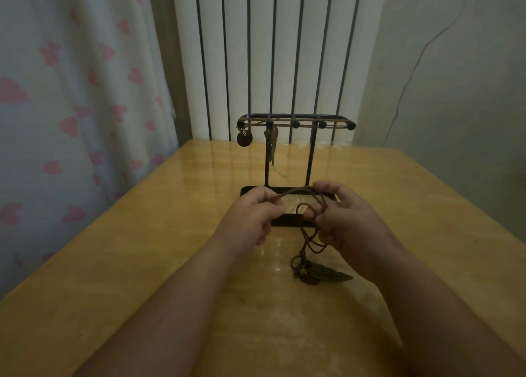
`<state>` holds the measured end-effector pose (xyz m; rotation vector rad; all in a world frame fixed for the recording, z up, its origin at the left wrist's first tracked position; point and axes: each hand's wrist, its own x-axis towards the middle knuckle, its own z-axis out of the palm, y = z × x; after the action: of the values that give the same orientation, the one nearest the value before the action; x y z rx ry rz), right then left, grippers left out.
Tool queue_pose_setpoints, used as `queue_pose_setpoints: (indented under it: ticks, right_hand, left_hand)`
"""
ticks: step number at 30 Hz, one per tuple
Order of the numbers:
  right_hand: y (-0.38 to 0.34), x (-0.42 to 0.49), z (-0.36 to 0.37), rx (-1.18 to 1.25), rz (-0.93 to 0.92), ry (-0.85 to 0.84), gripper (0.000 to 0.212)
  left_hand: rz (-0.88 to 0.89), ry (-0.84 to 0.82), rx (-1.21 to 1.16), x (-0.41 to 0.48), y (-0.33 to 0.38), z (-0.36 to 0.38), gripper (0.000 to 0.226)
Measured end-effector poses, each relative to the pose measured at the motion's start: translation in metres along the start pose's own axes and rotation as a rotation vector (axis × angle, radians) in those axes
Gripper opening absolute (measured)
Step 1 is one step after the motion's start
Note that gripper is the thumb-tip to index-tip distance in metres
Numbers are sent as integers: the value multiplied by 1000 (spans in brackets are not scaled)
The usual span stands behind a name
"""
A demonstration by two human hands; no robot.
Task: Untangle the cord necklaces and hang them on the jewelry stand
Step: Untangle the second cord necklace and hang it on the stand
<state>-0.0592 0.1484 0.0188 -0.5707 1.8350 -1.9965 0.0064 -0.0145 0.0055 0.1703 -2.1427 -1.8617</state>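
Observation:
A black jewelry stand (310,154) stands mid-table, its top bar ending in several ball-tipped pegs. Two cord necklaces hang on its left pegs, one with a round dark pendant (244,138), one with a long pendant (271,146). In front of the stand's base, my left hand (250,217) pinches a brown cord (296,192) that arches over to my right hand (350,220), which grips a bunch of cord loops. More cord trails down from my right hand to a leaf pendant (330,274) and beads lying on the table.
The glossy yellow wooden table (142,263) runs to a white radiator (262,49) at the back. A curtain with pink hearts (71,106) hangs along the left edge. A pale wall (455,78) closes the right side.

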Motion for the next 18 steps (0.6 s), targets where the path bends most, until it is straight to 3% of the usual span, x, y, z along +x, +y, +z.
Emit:
queue_pose_setpoints:
  ticks: [3,6,12,18]
  right_hand:
    - [4,-1,7,-263,1,26,37]
    - [6,2,8,-473,-41,189,14]
    - [0,2,-4,-363,-56,310,9]
    - [-2,3,-9,-301,-97,309,9]
  left_hand:
    - [60,67,8,-1,5,0,21]
    - [95,276,-26,-4,12,1,27]
    - [100,740,-85,2,9,-17,32]
    - [-87,772,150,2,11,-17,32]
